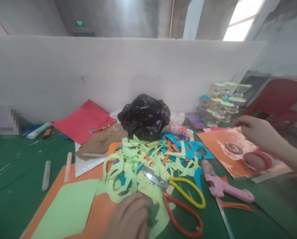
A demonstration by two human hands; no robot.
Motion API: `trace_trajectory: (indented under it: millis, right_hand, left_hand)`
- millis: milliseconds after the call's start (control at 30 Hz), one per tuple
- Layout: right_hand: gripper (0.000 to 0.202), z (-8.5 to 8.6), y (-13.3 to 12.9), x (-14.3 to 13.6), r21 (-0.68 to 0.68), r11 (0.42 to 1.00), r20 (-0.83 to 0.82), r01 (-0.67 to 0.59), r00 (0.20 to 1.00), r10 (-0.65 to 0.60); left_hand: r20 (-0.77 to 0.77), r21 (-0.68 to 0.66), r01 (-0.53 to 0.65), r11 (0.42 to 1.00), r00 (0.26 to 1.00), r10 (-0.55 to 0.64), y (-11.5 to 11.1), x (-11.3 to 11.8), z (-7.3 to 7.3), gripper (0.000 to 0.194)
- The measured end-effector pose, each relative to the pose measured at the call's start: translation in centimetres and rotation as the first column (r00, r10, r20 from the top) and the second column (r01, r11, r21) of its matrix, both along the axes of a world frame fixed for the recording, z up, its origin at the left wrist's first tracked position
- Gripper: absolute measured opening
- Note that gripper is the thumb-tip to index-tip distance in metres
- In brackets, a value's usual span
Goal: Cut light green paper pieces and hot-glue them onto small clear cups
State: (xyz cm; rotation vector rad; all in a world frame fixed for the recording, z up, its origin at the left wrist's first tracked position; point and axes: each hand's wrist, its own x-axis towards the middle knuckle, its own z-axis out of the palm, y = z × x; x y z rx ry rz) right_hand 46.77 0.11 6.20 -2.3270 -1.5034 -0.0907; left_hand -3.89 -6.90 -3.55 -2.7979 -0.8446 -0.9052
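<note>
At the bottom centre, my left hand (130, 215) is blurred, its fingers bent over the edge of the light green paper scraps (128, 152); what it holds, if anything, is hidden. My right hand (255, 131) is raised at the right, fingers curled together, above an orange sheet pack (218, 142). A roll of tape (256, 161) and a small ring (234, 148) rest on that pack. Scissors (158, 179) with one yellow and one red handle lie partly open on the scraps. The pink glue gun (229, 190) lies right of them.
A black plastic bag (145, 116) stands at the back middle, before a white partition (101, 73). Stacked clear cup-like pieces (221, 103) rise at the back right. Red paper (85, 119) and green paper (69, 207) lie left. A red chair (280, 99) is beyond.
</note>
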Motion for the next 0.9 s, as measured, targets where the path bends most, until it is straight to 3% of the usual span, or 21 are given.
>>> trace_trajectory:
  millis: [33, 67, 100, 167, 233, 367, 433, 500, 600, 700, 800, 900]
  right_hand:
    - [0.030, -0.3, -1.5, -1.8, 0.039, 0.999, -0.017, -0.020, 1.000, 0.021]
    - [0.026, -0.6, -3.0, -3.8, 0.125, 0.984, -0.054, -0.128, 0.989, 0.136]
    - [0.021, -0.8, -4.5, -6.1, 0.230, 0.929, -0.078, -0.291, 0.946, 0.316]
    - [0.022, -1.0, -7.3, -10.9, 0.358, 0.755, -0.087, -0.550, 0.785, 0.613]
    - [0.027, -1.0, -9.7, -15.6, 0.362, 0.566, -0.087, -0.741, 0.578, 0.812]
    - [0.029, -1.0, -12.2, -21.8, 0.259, 0.262, 0.230, -0.930, 0.323, 0.918]
    - [0.027, -1.3, -12.3, -22.7, 0.264, 0.170, 0.318, -0.949, 0.252, 0.914]
    - [0.026, -1.8, -12.0, -22.6, 0.321, 0.154, 0.340, -0.934, 0.265, 0.902]
    - [0.023, -2.9, -11.3, -22.0, 0.396, 0.201, 0.315, -0.896, 0.339, 0.887]
    - [0.019, -4.1, -11.3, -22.0, 0.426, 0.269, 0.195, -0.864, 0.378, 0.905]
    - [0.015, -5.4, -11.8, -22.6, 0.354, 0.360, 0.102, -0.863, 0.418, 0.903]
    - [0.020, -6.3, -12.1, -23.1, 0.283, 0.345, 0.180, -0.895, 0.403, 0.897]
  left_hand:
    - [0.060, -0.021, -0.026, 0.999, 0.998, 0.028, -0.1, 0.0, 0.0, 0.027]
    - [0.119, -0.053, -0.052, 0.997, 0.991, 0.058, -0.1, 0.1, -0.1, 0.034]
    - [0.176, -0.092, -0.080, 0.993, 0.980, 0.096, -0.2, 0.2, 0.0, 0.037]
    - [0.210, -0.182, -0.094, 0.979, 0.969, 0.132, -0.3, 0.3, 0.3, 0.037]
    - [0.196, -0.236, -0.082, 0.968, 0.972, 0.130, -0.4, 0.3, 0.9, 0.036]
    - [0.246, -0.127, -0.134, 0.983, 0.956, 0.162, 0.0, -0.3, 2.2, 0.041]
    - [0.278, -0.062, -0.239, 0.969, 0.928, 0.247, 0.5, -0.9, 2.7, 0.039]
    - [0.330, -0.020, -0.376, 0.926, 0.872, 0.361, 1.1, -1.7, 3.1, 0.033]
    - [0.339, -0.059, -0.498, 0.865, 0.805, 0.487, 2.1, -2.8, 3.3, 0.028]
    - [0.261, -0.105, -0.509, 0.855, 0.815, 0.517, 2.7, -3.3, 3.0, 0.023]
    - [0.233, -0.165, -0.509, 0.845, 0.812, 0.535, 3.0, -3.4, 2.8, 0.030]
    - [0.356, -0.112, -0.569, 0.815, 0.742, 0.567, 3.1, -4.3, 3.6, 0.037]
